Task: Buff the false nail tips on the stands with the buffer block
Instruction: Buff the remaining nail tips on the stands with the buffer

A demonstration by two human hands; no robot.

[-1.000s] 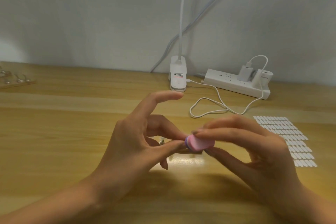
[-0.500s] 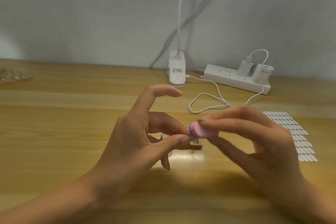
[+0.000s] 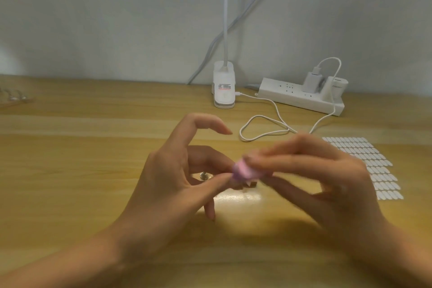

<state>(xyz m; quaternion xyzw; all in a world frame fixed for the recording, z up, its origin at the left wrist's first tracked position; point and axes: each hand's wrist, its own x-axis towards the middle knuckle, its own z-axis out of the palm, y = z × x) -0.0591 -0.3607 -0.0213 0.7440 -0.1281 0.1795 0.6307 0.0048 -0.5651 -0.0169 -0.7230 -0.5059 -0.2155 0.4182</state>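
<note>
Though it blurs, buffer block [image 3: 245, 170] pink, lilac-edged | right hand [image 3: 327, 182] pinches it | left hand [image 3: 168, 184] grip unclear

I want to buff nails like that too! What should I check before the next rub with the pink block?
1. Right hand grips the buffer block between fingers and thumb: ok.
2. Left hand steadies the stand: cannot tell, because its thumb and fingertip meet behind the block.
3. Block sits on the nail tip: cannot tell, as the tip is hidden and the block is blurred.
4. White cable is clear of both hands: ok, it lies farther back on the table.
5. Work spot is lit: ok, there is a bright patch under the hands.
</note>
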